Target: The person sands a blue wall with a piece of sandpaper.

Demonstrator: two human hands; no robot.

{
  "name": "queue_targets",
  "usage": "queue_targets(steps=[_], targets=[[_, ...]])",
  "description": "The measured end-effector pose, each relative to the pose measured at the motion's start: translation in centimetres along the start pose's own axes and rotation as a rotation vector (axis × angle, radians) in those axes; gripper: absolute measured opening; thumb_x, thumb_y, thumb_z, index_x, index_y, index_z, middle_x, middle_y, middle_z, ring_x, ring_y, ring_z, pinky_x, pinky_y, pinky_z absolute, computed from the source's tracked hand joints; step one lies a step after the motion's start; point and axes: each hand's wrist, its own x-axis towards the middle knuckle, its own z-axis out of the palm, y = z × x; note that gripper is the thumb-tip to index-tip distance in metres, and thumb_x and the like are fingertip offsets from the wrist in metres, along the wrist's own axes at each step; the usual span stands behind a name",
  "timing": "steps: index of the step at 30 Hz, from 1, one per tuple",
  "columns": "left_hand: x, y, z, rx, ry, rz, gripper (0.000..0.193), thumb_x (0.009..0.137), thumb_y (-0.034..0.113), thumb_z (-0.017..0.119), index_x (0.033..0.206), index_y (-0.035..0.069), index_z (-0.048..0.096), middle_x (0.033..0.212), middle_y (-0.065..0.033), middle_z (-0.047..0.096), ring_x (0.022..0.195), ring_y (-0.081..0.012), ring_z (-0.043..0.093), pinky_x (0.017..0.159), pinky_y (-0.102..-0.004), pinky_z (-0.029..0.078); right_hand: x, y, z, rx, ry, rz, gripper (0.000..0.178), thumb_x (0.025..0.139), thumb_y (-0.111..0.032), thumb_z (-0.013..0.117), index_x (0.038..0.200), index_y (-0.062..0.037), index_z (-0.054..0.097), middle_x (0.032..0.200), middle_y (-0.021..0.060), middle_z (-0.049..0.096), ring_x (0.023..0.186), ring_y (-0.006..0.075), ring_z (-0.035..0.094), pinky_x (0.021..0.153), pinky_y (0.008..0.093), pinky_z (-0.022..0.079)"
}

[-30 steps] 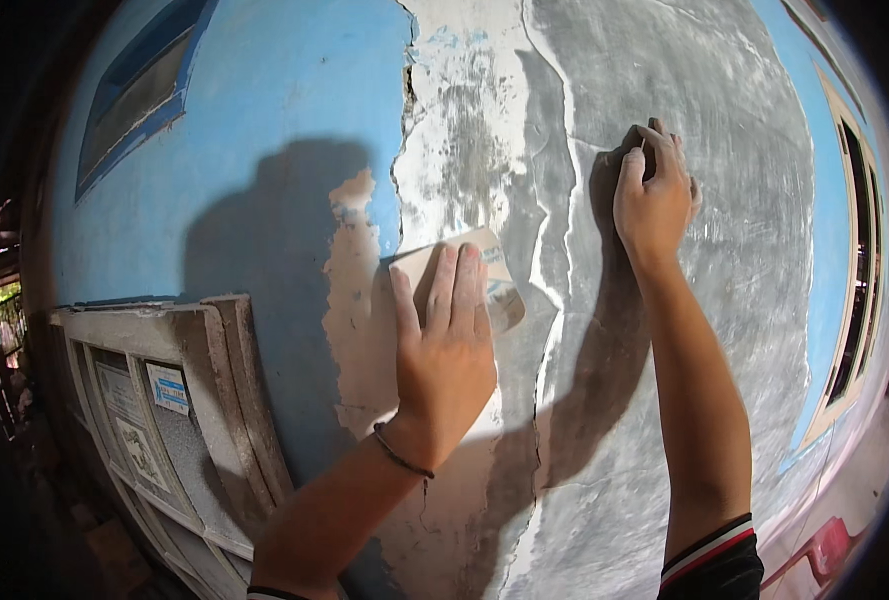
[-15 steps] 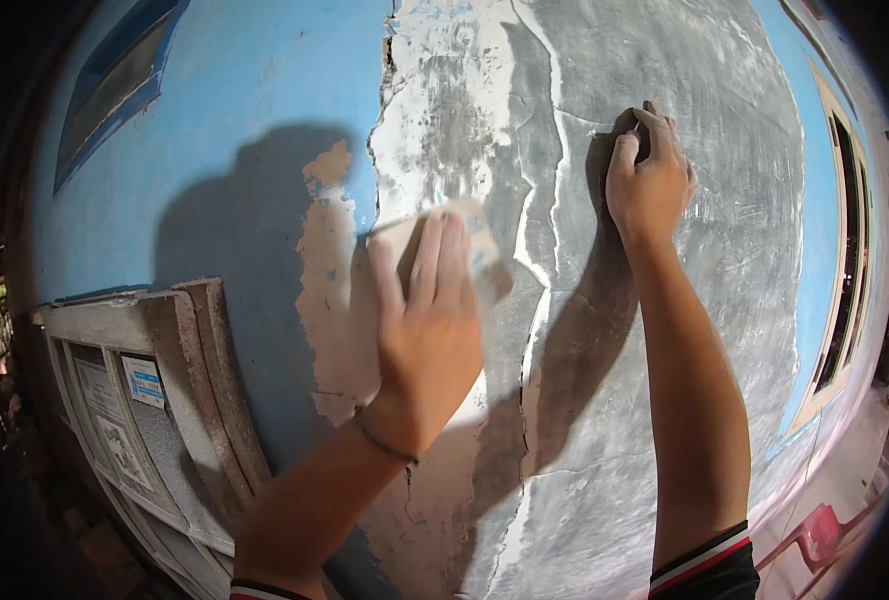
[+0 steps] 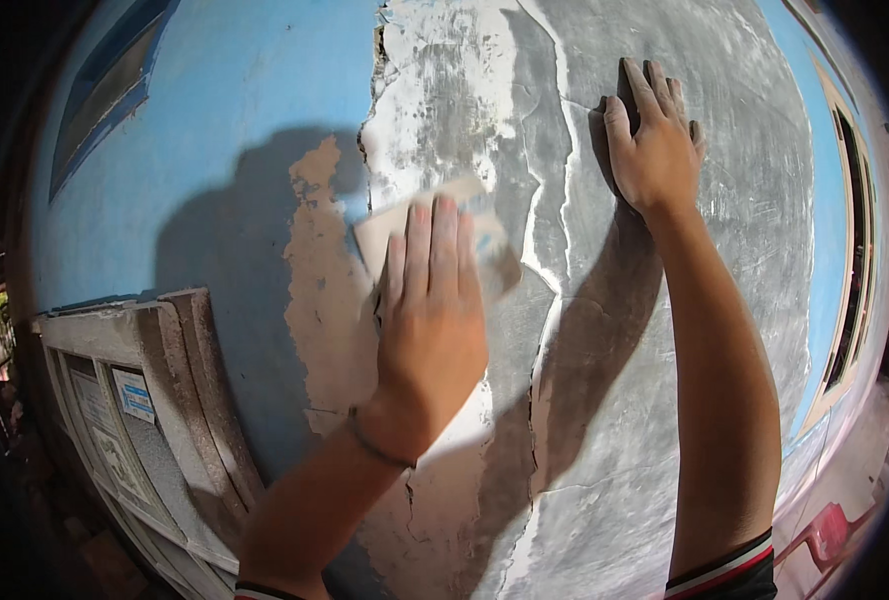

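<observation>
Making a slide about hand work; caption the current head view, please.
Left hand flat over a pale sheet against a cracked, patchy wall; right hand rests on its grey area.

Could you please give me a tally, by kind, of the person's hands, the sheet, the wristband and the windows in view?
Hands: 2 (left hand, right hand)
Tan sheet under the left fingers: 1
Dark wristband: 1
Windows: 3 (blue-framed window, weathered window, beige-framed window)
Total: 7
</observation>
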Motion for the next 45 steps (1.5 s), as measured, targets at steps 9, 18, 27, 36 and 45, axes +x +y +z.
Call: queue_targets(steps=[9, 18, 27, 36, 45], targets=[[-0.5, -0.7, -0.3, -0.104, -0.07, -0.032, 0.054, 0.086, 0.008, 0.048, 0.136, -0.01, 0.04, 0.148, -0.0227, 0.034, 0.141, -0.0356, 0.027, 0.115, -0.0457, 0.02, 0.0, -0.5, -0.2, 0.022, 0.0, 0.018, 0.052, 0.093, -0.04, 0.043, 0.142, -0.0236, 0.044, 0.152, 0.0075, 0.035, 0.142, 0.0293, 0.027, 0.114, 0.0541, 0.018], [-5.4, 1.7, -1.3, -0.183, -0.085, -0.084, 0.053, 0.084, 0.0, 0.048, 0.135, -0.011, 0.04, 0.147, -0.0255, 0.034, 0.139, -0.0403, 0.029, 0.113, -0.0486, 0.024, 0.0, -0.9, 0.0, 0.065, 0.007, 0.038, 0.051, 0.091, -0.04, 0.045, 0.14, -0.0226, 0.047, 0.15, 0.007, 0.038, 0.141, 0.0284, 0.029, 0.114, 0.0532, 0.018], [1.0, -1.3, 0.1, -0.27, 0.007, -0.034, 0.062, 0.079, 0.002, 0.057, 0.138, -0.008, 0.038, 0.147, -0.0217, 0.034, 0.14, -0.0368, 0.027, 0.113, -0.0472, 0.026, -0.6, -0.7, -0.2, -0.013, 0.013, 0.087, 0.052, 0.089, -0.039, 0.048, 0.137, -0.0188, 0.05, 0.149, 0.0038, 0.041, 0.14, 0.0242, 0.032, 0.114, 0.0534, 0.019], [-3.3, -0.4, -0.6, -0.221, -0.048, -0.036, 0.053, 0.083, 0.002, 0.05, 0.135, -0.007, 0.043, 0.143, -0.0225, 0.041, 0.138, -0.035, 0.034, 0.112, -0.0461, 0.028, -0.9, -0.2, 0.1, -0.012, 0.096, 0.093, 0.05, 0.087, -0.039, 0.047, 0.132, -0.0189, 0.056, 0.144, 0.0008, 0.047, 0.136, 0.0217, 0.039, 0.113, 0.0532, 0.018], [1.7, -1.1, 0.1, -0.103, 0.038, -0.015, 0.05, 0.085, 0.005, 0.049, 0.132, -0.01, 0.045, 0.139, -0.0244, 0.044, 0.134, -0.0364, 0.038, 0.113, -0.0461, 0.028, -1.1, -0.6, -0.2, -0.016, 0.112, 0.17, 0.047, 0.086, -0.038, 0.047, 0.128, -0.0187, 0.059, 0.141, -0.0012, 0.051, 0.134, 0.0208, 0.043, 0.113, 0.0544, 0.018]])
